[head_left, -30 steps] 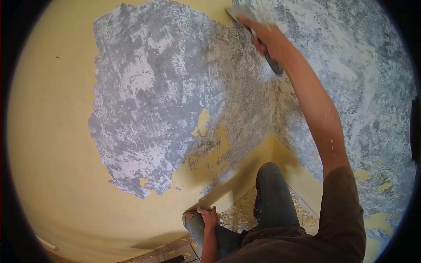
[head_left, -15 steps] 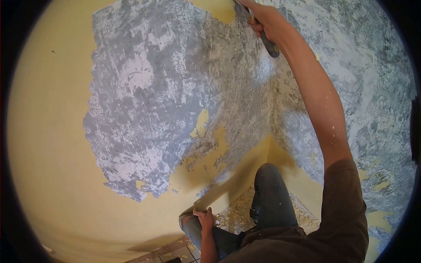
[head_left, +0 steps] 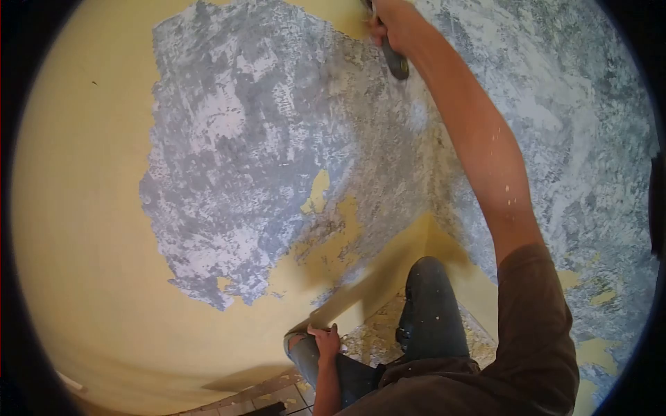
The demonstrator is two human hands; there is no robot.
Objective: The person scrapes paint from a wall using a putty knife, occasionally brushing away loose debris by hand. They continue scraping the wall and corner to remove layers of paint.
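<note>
High at the top edge of the head view, my right hand (head_left: 397,26) is wrapped round the dark handle of a scraper (head_left: 397,64). Its blade lies mostly beyond the frame. Beside it is a patch of yellow paint (head_left: 340,14) left on the wall near the corner. Below spreads a large bared grey and white wall area (head_left: 229,152) with ragged edges. My left hand (head_left: 326,341) is by my bent left knee, its thumb apart from the other fingers and nothing visible in it.
Yellow paint (head_left: 83,208) covers the wall on the left. Another bared wall (head_left: 555,125) meets it at a corner on the right. Paint flakes (head_left: 378,333) litter the floor around my legs. A dark object (head_left: 267,409) lies on the tiles at the bottom.
My right hand and the scraper have shifted left along the top of the wall, over the yellow patch. The left hand has stayed nearly in place.
</note>
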